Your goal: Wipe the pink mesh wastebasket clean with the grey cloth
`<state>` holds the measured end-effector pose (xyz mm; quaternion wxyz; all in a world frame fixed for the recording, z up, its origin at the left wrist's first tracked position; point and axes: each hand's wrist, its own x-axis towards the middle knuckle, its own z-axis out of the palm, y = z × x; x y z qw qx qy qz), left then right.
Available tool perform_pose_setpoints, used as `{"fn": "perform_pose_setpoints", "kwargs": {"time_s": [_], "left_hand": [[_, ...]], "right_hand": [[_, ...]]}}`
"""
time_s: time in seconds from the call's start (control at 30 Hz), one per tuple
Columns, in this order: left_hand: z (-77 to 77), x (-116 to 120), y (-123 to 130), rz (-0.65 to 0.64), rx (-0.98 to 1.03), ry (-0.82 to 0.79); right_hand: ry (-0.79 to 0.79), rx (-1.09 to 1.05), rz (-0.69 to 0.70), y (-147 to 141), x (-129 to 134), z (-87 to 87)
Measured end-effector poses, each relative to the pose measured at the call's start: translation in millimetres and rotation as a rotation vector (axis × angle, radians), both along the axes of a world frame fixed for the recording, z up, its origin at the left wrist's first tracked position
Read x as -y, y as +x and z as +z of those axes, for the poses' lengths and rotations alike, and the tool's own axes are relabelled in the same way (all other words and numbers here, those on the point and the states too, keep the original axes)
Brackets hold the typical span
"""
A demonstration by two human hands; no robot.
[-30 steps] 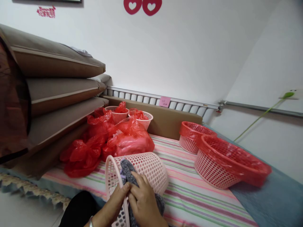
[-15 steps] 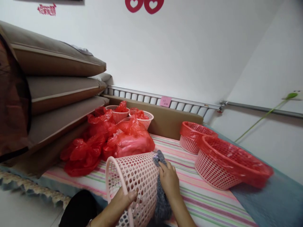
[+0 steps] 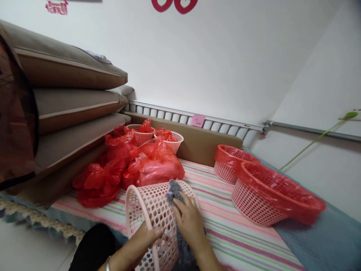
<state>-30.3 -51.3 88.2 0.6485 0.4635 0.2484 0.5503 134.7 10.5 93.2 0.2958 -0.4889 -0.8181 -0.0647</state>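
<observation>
A pink perforated plastic basket lies tipped on its side near the bed's front edge, its open rim facing left. My left hand grips that rim, with the thumb outside and the other fingers hidden within. In my right hand is a grey-blue cloth, pressed against the basket's outer side wall. The cloth hangs down below my palm. Just beyond the basket lie several red plastic bags with pink contents.
Two pink baskets lined with red bags, a near one and a farther one, stand at right on the striped sheet. Two smaller baskets sit behind the bags. Stacked cushions rise at left; a radiator runs along the wall.
My right hand has slid the cloth leftward along the basket's side, from its base end towards the middle. My left hand keeps its hold on the rim.
</observation>
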Motion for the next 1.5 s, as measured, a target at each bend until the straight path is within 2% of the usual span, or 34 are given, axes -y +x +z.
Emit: {"fn": "perform_pose_setpoints", "kwargs": {"time_s": [0.1,0.2,0.37,0.5,0.67,0.8,0.93,1.03,1.17,1.3,1.5], "left_hand": [[3.3,1,-1,0.026,-0.027,0.053],[1.3,6,-5,0.003,-0.057,0.041],[-17.7,5,-6,0.032,-0.076,0.016],[-26.4,2,-4,0.035,-0.051,0.001],[-16.1,4,-4,-0.007,-0.025,0.055],[-17.4,3,-3,-0.084,-0.014,0.087],[-26.2,1,-2,-0.139,-0.017,0.060],[-24.7,2,-1,-0.156,-0.009,0.082],[-20.7,4,-1,-0.162,-0.017,0.070],[-20.2,5,-1,-0.171,-0.038,0.050],[-6.9,6,-1,-0.172,0.001,0.063]], "right_hand": [[-0.058,-0.032,0.195,-24,31,11.9],[-0.143,-0.074,0.374,-36,48,16.8],[-0.206,-0.101,0.450,-34,47,14.2],[-0.180,-0.108,0.396,-36,48,11.0],[-0.075,-0.066,0.257,-32,38,5.3],[-0.016,-0.033,0.020,-9,3,-4.6],[-0.050,0.004,-0.236,27,-36,-13.2],[-0.075,0.002,-0.345,46,-54,-15.8],[-0.090,-0.020,-0.364,55,-64,-17.5],[-0.117,-0.108,-0.352,54,-62,-17.7],[-0.114,-0.193,-0.158,30,-37,-11.0]]}}
